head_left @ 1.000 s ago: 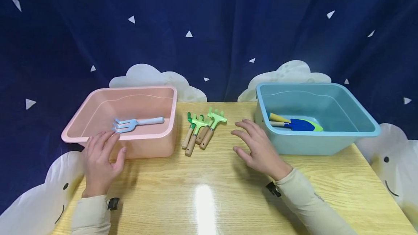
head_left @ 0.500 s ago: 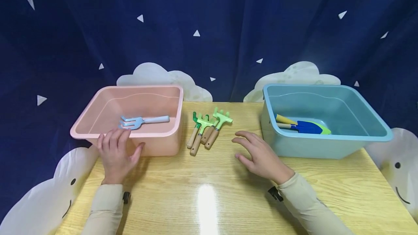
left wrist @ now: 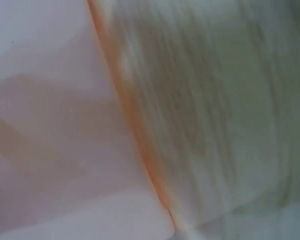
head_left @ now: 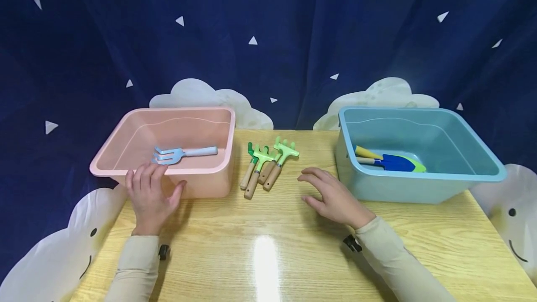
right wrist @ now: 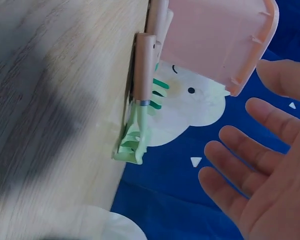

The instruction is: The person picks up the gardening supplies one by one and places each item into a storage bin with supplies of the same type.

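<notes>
My left hand [head_left: 149, 198] is at the front rim of a pink plastic bin [head_left: 205, 170], fingers reaching over the rim and thumb spread beside the front wall. Inside that bin lies a light blue toy hand fork [head_left: 176, 155]. Blurred pink wall [left wrist: 65, 115] fills part of the left wrist view, where no fingers show. Over the table, my right hand [head_left: 333, 197] hovers loosely with nothing in it. To its left lie several small green garden rakes [head_left: 268, 171] with wooden handles; in the right wrist view, one rake [right wrist: 145, 75] shows beyond the spread fingers.
A blue bin [head_left: 419, 188] stands at the right, holding a blue trowel [head_left: 396, 162], a lime-green blade beneath it and a yellow handle [head_left: 368, 153]. The wooden table [head_left: 218, 241] runs back to a dark blue curtain [head_left: 277, 27] with white cloud shapes.
My left hand has shifted right along the pink bin's front and its fingers have come onto the rim. The right hand has hardly moved. The head view has turned slightly left.
</notes>
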The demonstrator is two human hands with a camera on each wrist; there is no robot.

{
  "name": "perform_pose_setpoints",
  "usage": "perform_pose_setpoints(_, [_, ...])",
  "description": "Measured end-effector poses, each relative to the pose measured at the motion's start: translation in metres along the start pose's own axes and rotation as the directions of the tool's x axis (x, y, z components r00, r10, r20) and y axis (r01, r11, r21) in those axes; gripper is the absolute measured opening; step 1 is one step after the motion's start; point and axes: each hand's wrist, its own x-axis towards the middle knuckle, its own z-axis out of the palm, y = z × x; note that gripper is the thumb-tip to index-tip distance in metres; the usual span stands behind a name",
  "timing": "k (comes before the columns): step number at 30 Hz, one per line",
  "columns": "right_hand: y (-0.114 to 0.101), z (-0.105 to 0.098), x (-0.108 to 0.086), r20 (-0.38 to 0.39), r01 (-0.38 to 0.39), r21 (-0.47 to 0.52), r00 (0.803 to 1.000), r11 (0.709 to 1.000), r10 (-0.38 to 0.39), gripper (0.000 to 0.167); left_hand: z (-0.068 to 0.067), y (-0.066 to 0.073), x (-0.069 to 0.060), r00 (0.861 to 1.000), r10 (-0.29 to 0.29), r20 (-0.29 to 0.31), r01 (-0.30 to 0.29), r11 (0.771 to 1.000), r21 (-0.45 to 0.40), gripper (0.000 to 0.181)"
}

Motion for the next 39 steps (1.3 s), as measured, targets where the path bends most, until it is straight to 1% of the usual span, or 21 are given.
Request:
perform_pose_setpoints(5, [0.004,0.010,0.021,0.056,-0.035,0.056,0.998,0.998,0.032,0.042,-0.001,-0.002,0.002,0.999,-0.037,-0.015,0.036,0.997,-0.072,0.055])
perform_pose_setpoints(8, [0.007,0.020,0.033,0.090,-0.046,0.077,0.995,0.996,0.039,0.041,-0.001,-0.003,0.003,0.999,-0.043,-0.005,0.042,0.994,-0.100,0.055])
perform_pose_setpoints(10, [0.009,0.027,0.040,0.112,-0.060,0.094,0.992,0.994,0.049,0.041,-0.001,-0.003,0.003,0.999,-0.045,0.012,0.046,0.994,-0.097,0.055])
perform_pose_setpoints(14, [0.012,0.041,0.054,0.143,-0.107,0.124,0.986,0.986,0.089,0.040,0.001,-0.002,0.002,0.999,-0.033,0.010,0.034,0.996,-0.086,0.055])
perform_pose_setpoints(17, [0.013,0.050,0.066,0.144,-0.148,0.132,0.981,0.980,0.129,0.042,0.002,-0.002,0.001,1.000,-0.028,0.005,0.029,0.997,-0.073,0.055])
perform_pose_setpoints(19, [0.013,0.055,0.075,0.136,-0.187,0.124,0.976,0.974,0.170,0.041,0.003,-0.002,0.002,1.000,-0.029,0.008,0.029,0.997,-0.065,0.055])
perform_pose_setpoints(22, [0.013,0.063,0.086,0.127,-0.258,0.074,0.961,0.963,0.247,0.040,0.004,-0.002,0.001,0.999,-0.031,0.008,0.032,0.998,-0.053,0.055])
perform_pose_setpoints(27, [0.013,0.078,0.097,0.131,-0.364,-0.002,0.923,0.931,0.361,0.039,0.006,0.001,0.000,0.999,-0.043,0.008,0.043,0.997,-0.057,0.053])
perform_pose_setpoints(32, [0.013,0.088,0.103,0.114,-0.445,0.001,0.890,0.896,0.442,0.039,0.007,0.003,-0.001,0.999,-0.046,-0.003,0.045,0.997,-0.060,0.053])
perform_pose_setpoints(37, [0.012,0.093,0.105,0.150,-0.512,-0.005,0.849,0.859,0.507,0.043,0.006,0.003,-0.001,0.999,-0.052,-0.013,0.051,0.997,-0.054,0.053])
perform_pose_setpoints(39, [0.012,0.092,0.106,0.159,-0.530,0.000,0.837,0.848,0.523,0.043,0.006,0.003,0.000,0.999,-0.053,-0.013,0.052,0.997,-0.054,0.053])
